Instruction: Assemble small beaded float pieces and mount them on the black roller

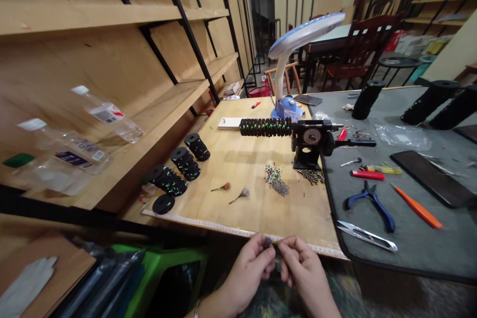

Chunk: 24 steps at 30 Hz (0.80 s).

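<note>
My left hand (249,271) is closed in a pinch just in front of the table's near edge, with a small dark grey piece (268,241) showing at its fingertips. Close beside it, my right hand (306,271) also pinches, its fingertips almost meeting the left ones; what lies between them is too small to make out. Beyond the hands, a tuft with an orange head (225,186) and a pale grey tuft (244,193) lie on the wooden tabletop (208,218). To their right sits a pile of coloured beads (273,174), with small grey metal pieces (280,188) spilling from it.
A black hand-cranked winder (309,139) carries a row of wound black spools (265,127). Several black spools (185,163) line the left edge. The grey mat (357,238) holds blue pliers (369,203), thread snips (367,236) and orange tweezers (417,207). A lamp (285,107) stands behind.
</note>
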Tool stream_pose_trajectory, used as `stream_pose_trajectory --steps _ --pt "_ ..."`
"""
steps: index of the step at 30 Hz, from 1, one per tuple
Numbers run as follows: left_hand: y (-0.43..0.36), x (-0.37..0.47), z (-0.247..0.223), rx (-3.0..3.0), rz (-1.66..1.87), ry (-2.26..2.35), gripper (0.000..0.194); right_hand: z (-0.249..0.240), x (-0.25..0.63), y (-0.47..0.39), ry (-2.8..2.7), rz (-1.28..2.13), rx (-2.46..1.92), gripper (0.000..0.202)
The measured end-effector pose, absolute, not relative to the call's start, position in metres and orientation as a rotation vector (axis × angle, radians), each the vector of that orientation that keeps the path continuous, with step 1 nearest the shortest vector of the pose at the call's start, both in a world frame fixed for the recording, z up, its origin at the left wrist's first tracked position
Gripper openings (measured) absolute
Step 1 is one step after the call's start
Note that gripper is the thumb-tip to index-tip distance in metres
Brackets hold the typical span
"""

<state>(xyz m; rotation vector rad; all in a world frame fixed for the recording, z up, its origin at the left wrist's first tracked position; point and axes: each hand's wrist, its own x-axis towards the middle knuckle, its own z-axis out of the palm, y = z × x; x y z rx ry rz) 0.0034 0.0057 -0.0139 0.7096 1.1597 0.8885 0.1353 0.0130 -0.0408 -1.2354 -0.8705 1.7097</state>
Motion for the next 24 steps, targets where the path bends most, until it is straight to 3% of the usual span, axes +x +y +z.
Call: stream_pose_trajectory --steps 10,24 --pt "0.007 0.007 -0.016 0.781 0.871 1.157 0.044 -0.043 0.131 0.014 -0.915 1.692 -1.213 0.05" --pt "0.002 0.01 -0.023 0.71 0.934 1.154 0.031 -0.045 0.136 -0.002 -0.864 1.637 -1.212 0.047"
